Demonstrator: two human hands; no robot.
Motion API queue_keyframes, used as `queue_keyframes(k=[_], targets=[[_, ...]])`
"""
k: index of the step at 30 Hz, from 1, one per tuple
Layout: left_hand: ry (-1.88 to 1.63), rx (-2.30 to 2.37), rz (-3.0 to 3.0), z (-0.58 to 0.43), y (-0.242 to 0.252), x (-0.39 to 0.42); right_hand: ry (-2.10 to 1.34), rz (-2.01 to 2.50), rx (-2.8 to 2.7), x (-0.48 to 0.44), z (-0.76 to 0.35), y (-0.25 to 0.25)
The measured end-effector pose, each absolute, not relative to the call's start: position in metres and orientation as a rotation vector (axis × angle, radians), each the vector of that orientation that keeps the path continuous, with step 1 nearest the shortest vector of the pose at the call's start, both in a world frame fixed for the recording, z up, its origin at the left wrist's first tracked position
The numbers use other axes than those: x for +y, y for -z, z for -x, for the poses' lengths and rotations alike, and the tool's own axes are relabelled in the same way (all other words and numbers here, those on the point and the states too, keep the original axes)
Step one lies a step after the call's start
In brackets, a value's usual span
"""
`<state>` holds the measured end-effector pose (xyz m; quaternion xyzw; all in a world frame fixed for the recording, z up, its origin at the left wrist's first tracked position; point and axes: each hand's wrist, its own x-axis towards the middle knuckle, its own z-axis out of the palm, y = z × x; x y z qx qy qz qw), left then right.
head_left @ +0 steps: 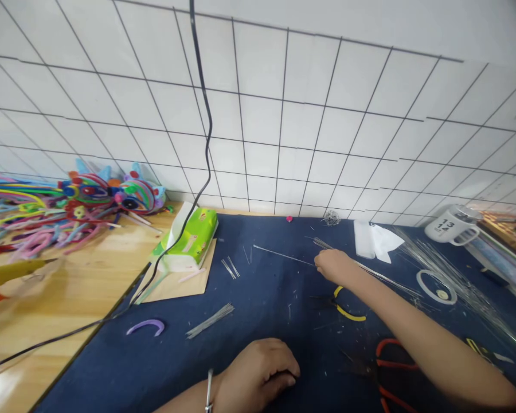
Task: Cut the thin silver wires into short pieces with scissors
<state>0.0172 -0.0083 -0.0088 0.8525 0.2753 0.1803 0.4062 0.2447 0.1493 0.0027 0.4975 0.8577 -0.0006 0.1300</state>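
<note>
My right hand [332, 265] reaches across the dark blue mat, fingers pinched on a thin metal wire [281, 254] that sticks out to the left. Around that hand lies a bundle of wires [382, 278], partly covered by the hand and forearm. Yellow-handled pliers [348, 312] rest just below the forearm. My left hand [262, 370] lies on the mat near the front, fingers curled in and nothing seen in them. To its upper left is a bunch of short cut wires [210, 320]. Red-handled scissors [395, 362] lie on the right, partly behind my right arm.
On the left are a purple curved piece [146, 327], a green tissue pack [193, 235] and colourful fuzzy crafts [94, 201]. A black cable [207, 143] hangs over the tissue pack. A wire ball [331, 217], white mug [451, 225], white ring [436, 287] and long wires [460, 281] occupy the back right.
</note>
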Motion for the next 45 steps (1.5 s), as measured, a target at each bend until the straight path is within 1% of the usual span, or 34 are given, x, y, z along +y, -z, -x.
queue_keyframes(k=[7,11,14,16,20,24,27,29,31,34,39,42,45], targets=[[-0.453,0.689,-2.147,-0.016,0.007,-0.009,0.074,-1.477,2.507,0.151,-0.241,0.006],[-0.475,0.690,-2.134,-0.016,0.009,-0.009,0.209,-1.581,2.555,0.154,-0.250,-0.006],[-0.485,0.701,-2.116,-0.016,0.010,-0.009,0.383,-1.663,2.628,0.155,-0.258,-0.022],[-0.492,0.705,-2.100,-0.016,0.011,-0.010,0.566,-1.694,2.683,0.153,-0.259,-0.033],[-0.557,0.734,-1.982,-0.017,0.012,-0.011,1.036,-1.689,2.761,0.143,-0.249,-0.046],[-0.747,0.931,-1.709,-0.017,0.013,-0.002,1.413,-1.642,2.817,0.126,-0.227,-0.049],[-0.910,1.116,-1.497,-0.016,0.009,0.012,1.871,-1.520,2.757,0.110,-0.211,-0.053],[-0.986,1.138,-1.439,-0.016,0.003,0.019,2.073,-1.440,2.705,0.100,-0.203,-0.055],[-1.008,1.082,-1.414,-0.020,-0.002,0.023,2.061,-1.434,2.724,0.092,-0.197,-0.056],[-0.993,1.010,-1.395,-0.029,-0.003,0.024,1.900,-1.527,2.793,0.085,-0.190,-0.053],[-0.980,1.083,-1.397,-0.035,0.012,0.026,1.644,-1.690,2.843,0.080,-0.179,-0.041],[-0.982,1.120,-1.435,-0.030,0.018,0.027,1.683,-1.669,2.792,0.078,-0.175,-0.037],[-0.972,1.071,-1.476,-0.023,0.018,0.025,1.865,-1.601,2.644,0.076,-0.175,-0.037]])
